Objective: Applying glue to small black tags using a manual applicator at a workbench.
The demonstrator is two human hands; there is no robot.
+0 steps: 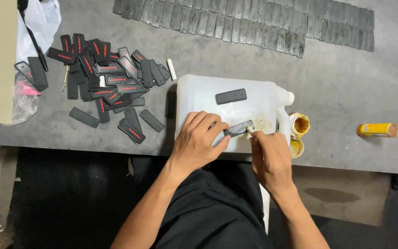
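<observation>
While left hand (pixel 198 138) pinches flat black rubbery patch (pixel 238 128) on white plastic jug (pixel 199 94), right hand (pixel 269 157) clamped on thin applicator (pixel 249 130).

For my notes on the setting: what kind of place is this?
Probably a small workshop for hand assembly. A grey worktable holds a pile of black patches, rows of finished pieces and an open glue pot.

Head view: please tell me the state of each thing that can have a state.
Left hand: presses a black strip on the white jerrycan.
Right hand: holds a thin stick at the strip.
White jerrycan: lies flat, capped.
Small glue tin: open.
Loose black strips: piled.
Row of strips: laid out side by side.
</observation>
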